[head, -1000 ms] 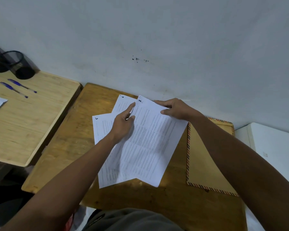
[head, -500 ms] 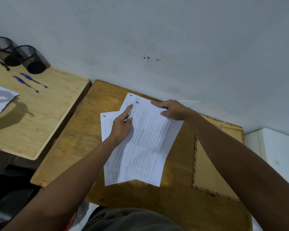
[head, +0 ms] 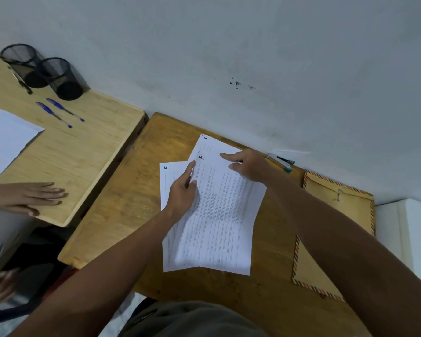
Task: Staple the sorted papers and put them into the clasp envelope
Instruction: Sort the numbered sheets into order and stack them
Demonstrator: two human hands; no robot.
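I'm pressing both open hands, left (head: 181,193) and right (head: 249,166), flat on fanned printed papers (head: 219,215); envelope (head: 326,239) lying right, on the wooden table (head: 122,203) against a wall (head: 229,45).

Dim, even light; soft shadows under the papers (head: 219,215); edges bend wide-angle; blurred toward 8 o'clock.

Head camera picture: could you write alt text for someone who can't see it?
A person's left hand and right hand rest on a loose, fanned stack of printed papers on a wooden desk. A brown clasp envelope lies to the right, with a stapler near the wall.
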